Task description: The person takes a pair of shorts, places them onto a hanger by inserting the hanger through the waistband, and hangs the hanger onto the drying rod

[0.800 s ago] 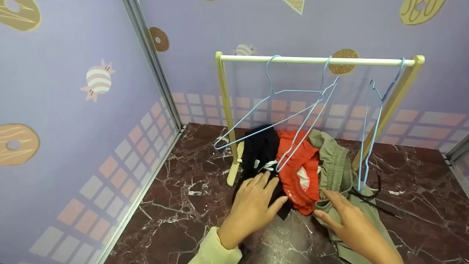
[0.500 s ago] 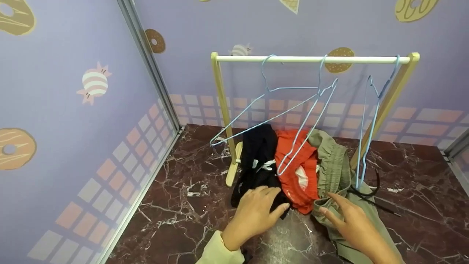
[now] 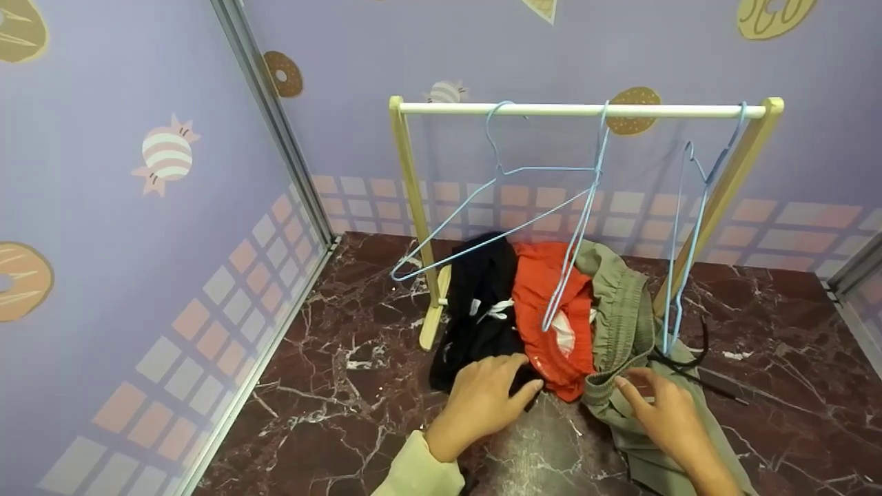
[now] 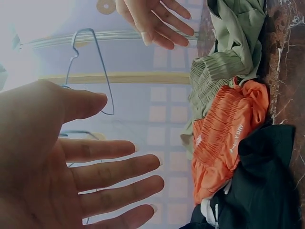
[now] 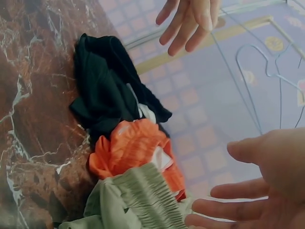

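Note:
My left hand (image 3: 482, 398) hovers in front of the black shorts (image 3: 482, 296), fingers spread and apart from the cloth in the left wrist view. To the right, my right hand (image 3: 665, 413) hangs over the olive-green trousers (image 3: 623, 310); the right wrist view shows its fingers (image 5: 233, 210) extended with nothing in them. Between the black and green garments lie red-orange shorts (image 3: 544, 282) with a white inner patch. All three garments are bunched side by side on the floor. White drawstrings show on the black pair, and a dark cord trails from the green one.
Behind the hands stands a small wooden rack with a white rail (image 3: 551, 109). Blue wire hangers hang from it: a left one (image 3: 448, 265), a middle one (image 3: 575, 248) and a right one (image 3: 689, 255). Purple printed walls (image 3: 344, 138) enclose the dark marbled floor (image 3: 310, 386).
My left hand has drawn back from the black shorts toward me. The right hand's fingers have bent slightly. The middle hanger has swung to a narrower, edge-on angle, and the head view has shifted a little.

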Motion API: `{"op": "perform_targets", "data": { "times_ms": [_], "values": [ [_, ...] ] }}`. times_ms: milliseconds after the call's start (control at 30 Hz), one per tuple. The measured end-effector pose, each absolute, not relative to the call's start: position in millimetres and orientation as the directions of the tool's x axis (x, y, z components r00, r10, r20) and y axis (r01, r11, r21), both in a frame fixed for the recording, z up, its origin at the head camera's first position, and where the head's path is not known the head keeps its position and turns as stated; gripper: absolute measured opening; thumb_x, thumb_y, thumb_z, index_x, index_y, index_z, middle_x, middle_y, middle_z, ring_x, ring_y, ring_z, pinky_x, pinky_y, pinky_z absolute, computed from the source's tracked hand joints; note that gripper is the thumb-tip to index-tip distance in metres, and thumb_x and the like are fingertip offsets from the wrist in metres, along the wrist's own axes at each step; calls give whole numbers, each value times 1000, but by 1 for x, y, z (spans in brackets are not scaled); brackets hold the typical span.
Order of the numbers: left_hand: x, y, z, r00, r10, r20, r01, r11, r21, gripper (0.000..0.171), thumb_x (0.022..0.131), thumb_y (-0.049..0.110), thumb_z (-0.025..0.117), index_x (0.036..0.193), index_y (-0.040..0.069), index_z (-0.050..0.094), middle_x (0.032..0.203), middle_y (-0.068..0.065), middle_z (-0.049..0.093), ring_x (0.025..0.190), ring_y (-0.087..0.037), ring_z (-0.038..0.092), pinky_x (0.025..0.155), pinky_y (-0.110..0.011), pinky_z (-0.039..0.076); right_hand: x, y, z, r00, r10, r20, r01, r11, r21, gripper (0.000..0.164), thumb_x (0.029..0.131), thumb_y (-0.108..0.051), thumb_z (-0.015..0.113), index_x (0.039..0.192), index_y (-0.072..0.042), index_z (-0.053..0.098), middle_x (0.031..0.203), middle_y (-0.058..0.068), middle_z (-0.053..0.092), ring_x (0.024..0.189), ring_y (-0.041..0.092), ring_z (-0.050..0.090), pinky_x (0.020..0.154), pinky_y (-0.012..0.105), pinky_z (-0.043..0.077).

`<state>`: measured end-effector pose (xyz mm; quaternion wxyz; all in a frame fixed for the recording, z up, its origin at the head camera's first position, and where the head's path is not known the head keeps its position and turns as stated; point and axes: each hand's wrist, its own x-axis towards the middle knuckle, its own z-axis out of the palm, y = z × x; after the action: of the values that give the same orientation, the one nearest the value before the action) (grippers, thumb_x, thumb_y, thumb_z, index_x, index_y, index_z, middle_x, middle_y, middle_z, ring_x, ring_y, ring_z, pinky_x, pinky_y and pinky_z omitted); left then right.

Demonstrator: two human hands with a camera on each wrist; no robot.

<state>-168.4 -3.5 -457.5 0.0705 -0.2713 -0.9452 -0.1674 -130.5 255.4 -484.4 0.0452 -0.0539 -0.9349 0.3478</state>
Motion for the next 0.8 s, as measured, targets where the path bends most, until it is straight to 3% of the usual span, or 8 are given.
{"op": "perform_targets", "data": {
  "times_ms": [167,433,667,800],
  "values": [
    [-171,-2,-460,-846,483,226,532,792,301,40,90,52,46,118,26,56,103,6,67,84,-16,64,67,-34,50,-136,262,-492,-983,181,23,123,751,-649,57,90,-52,46,112,-1,60,104,19,66,93,33,64,82,47,47],
    [-173,1,-466,-854,467,230,520,789,327,38,89,52,47,116,27,55,101,6,67,83,-16,65,63,-33,49,-148,271,-514,-973,231,-10,187,763,-618,44,90,-43,53,100,-1,62,89,13,69,87,31,64,77,48,46],
    [-173,3,-472,-863,467,193,505,791,346,38,89,54,46,116,28,55,96,6,67,78,-15,64,59,-30,48,-159,272,-522,-969,227,-100,242,777,-581,67,84,-62,47,96,2,61,89,18,65,80,34,60,71,47,45],
    [-174,4,-473,-864,470,182,503,790,350,36,88,53,47,113,28,56,90,8,66,73,-14,63,54,-29,44,-163,270,-523,-967,231,-110,252,785,-566,63,83,-63,48,91,-1,61,79,12,63,69,25,58,62,40,44]
  ]
}}
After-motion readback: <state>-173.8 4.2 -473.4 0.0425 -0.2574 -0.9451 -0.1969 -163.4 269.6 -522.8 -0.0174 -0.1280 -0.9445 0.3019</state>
